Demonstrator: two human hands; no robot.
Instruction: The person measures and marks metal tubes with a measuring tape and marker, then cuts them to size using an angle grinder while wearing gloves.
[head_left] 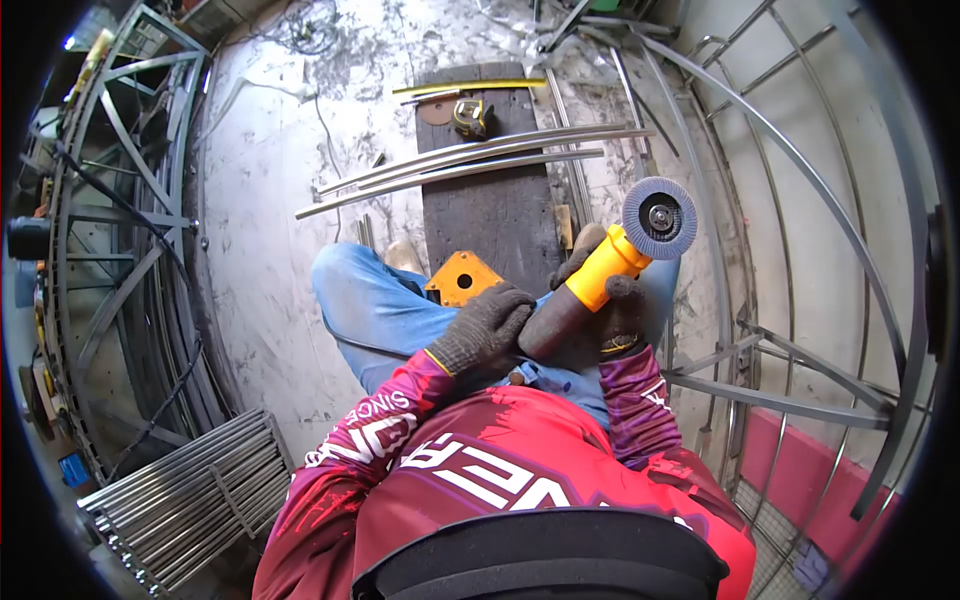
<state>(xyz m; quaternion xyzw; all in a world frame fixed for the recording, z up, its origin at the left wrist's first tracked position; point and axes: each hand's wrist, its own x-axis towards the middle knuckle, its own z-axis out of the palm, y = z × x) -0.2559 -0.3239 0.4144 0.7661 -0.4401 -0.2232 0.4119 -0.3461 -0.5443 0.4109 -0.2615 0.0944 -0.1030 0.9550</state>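
Observation:
My right hand (622,318), in a dark grey work glove, is wrapped round the body of a yellow and dark angle grinder (607,268) over my lap. Its grey flap disc (660,217) faces up at the far end. My left hand (482,328), gloved alike, is at the grinder's rear end with its fingers curled together. Whatever is under those fingers is hidden. A dark cord (372,346) runs across my thigh toward that hand. Just beyond my left hand sits an orange magnetic welding square (463,277) with a round hole.
Several shiny metal tubes (480,155) lie across a dark board (490,215). Past them are a tape measure (472,117), a brown cutting disc (436,110) and a yellow strip (468,87). Metal frames stand left (128,215) and right (790,410); a tube rack (190,500) is at lower left.

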